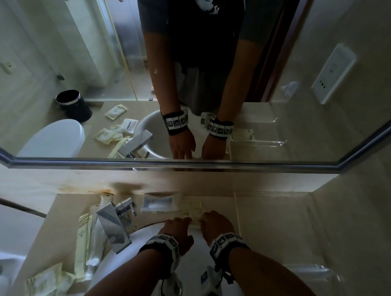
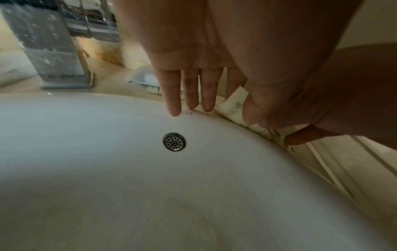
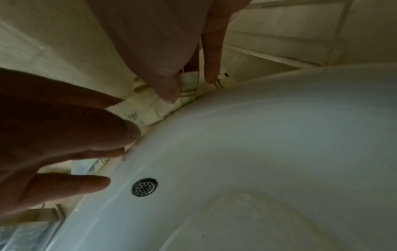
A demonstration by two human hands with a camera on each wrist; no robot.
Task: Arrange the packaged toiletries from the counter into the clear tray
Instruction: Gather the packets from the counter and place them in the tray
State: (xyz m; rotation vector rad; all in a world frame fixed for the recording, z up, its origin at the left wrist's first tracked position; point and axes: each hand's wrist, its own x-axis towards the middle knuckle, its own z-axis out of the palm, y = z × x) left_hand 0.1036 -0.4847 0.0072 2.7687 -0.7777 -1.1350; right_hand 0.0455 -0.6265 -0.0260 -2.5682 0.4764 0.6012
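Several cream toiletry packets (image 1: 193, 213) lie in a small pile on the counter behind the sink's back rim. My left hand (image 1: 182, 221) reaches over the rim with straight fingers (image 2: 174, 108), its thumb pressing on a packet (image 2: 233, 105). My right hand (image 1: 208, 218) is just to its right, with thumb and forefinger pinching upright packets (image 3: 188, 79) from the same pile. The clear tray (image 1: 316, 272) sits on the counter at the lower right, away from both hands; what it holds is hard to see directly.
A chrome faucet (image 1: 113, 226) stands left of my hands. More cream packets (image 1: 86, 239) and others (image 1: 45, 287) lie along the counter's left side. A clear-wrapped item (image 1: 159, 203) leans at the back wall. The white sink (image 1: 192, 272) is below my wrists, a mirror above.
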